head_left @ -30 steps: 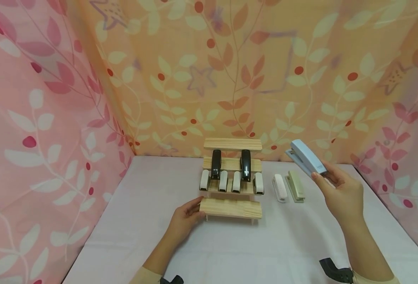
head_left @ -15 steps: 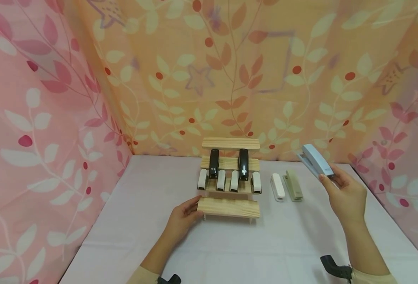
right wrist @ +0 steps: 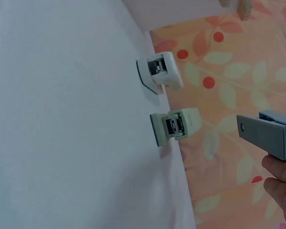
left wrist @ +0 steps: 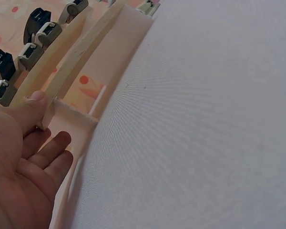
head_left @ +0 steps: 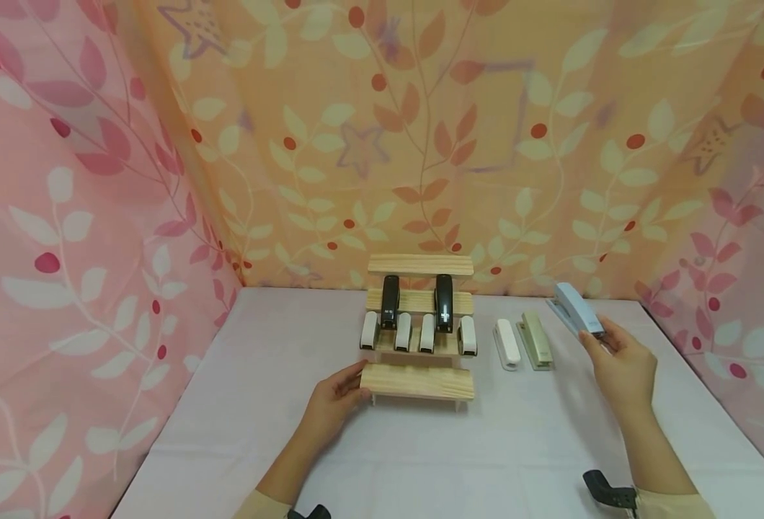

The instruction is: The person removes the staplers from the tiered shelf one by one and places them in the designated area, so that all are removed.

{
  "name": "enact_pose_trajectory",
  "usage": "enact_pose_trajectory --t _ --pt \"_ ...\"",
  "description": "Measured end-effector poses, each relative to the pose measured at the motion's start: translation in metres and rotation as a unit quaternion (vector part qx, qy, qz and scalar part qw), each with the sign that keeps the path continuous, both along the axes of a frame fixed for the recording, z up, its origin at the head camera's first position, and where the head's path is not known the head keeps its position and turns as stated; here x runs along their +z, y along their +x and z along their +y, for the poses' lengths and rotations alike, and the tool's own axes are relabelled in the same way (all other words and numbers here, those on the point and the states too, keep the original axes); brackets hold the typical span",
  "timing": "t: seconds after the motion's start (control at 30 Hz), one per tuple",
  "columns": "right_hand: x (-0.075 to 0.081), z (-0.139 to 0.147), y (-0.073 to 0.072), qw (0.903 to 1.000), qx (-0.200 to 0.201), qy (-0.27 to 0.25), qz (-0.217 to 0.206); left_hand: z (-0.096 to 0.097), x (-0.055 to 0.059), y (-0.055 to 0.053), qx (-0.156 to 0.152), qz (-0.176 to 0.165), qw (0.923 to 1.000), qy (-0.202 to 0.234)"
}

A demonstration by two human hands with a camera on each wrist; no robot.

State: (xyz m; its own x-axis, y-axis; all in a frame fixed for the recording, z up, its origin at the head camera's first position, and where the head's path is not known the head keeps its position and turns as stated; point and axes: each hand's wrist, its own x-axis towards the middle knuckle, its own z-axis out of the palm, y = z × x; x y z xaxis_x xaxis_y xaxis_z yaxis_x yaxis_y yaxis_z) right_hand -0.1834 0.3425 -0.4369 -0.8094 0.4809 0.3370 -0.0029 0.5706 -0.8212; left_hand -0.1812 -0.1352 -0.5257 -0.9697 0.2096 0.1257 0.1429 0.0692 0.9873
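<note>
In the head view my right hand (head_left: 625,364) grips a light blue stapler (head_left: 576,308) by its near end, held above the table at the right. The right wrist view shows the stapler's grey base (right wrist: 262,136) from below. On the table to its left lie a white stapler (head_left: 507,344) and a pale green stapler (head_left: 536,341), side by side. My left hand (head_left: 333,401) pinches the left end of the lowest step of a wooden tiered rack (head_left: 417,382), thumb on its edge in the left wrist view. Two black staplers (head_left: 443,303) and several small white staplers (head_left: 427,333) stand on its upper steps.
A white cloth covers the table (head_left: 278,346). A patterned orange curtain (head_left: 330,180) hangs right behind the rack, and a pink curtain (head_left: 64,288) closes off the left side. Another pink curtain (head_left: 739,288) hangs on the right.
My right hand has carried the blue stapler to the right, then lower toward the table, beside the green stapler. My left hand stays at the rack's lowest step.
</note>
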Motion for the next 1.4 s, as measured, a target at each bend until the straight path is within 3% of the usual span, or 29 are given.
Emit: enact_pose_trajectory --t 0.63,1.4 --pt "-0.044 0.021 -0.013 0.9975 0.022 0.032 -0.059 0.0 -0.001 0.001 -0.004 0.01 0.9999 -0.001" --pt "-0.07 0.022 -0.021 0.995 0.017 0.036 -0.092 0.0 0.0 0.0 -0.013 0.003 0.9998 0.013"
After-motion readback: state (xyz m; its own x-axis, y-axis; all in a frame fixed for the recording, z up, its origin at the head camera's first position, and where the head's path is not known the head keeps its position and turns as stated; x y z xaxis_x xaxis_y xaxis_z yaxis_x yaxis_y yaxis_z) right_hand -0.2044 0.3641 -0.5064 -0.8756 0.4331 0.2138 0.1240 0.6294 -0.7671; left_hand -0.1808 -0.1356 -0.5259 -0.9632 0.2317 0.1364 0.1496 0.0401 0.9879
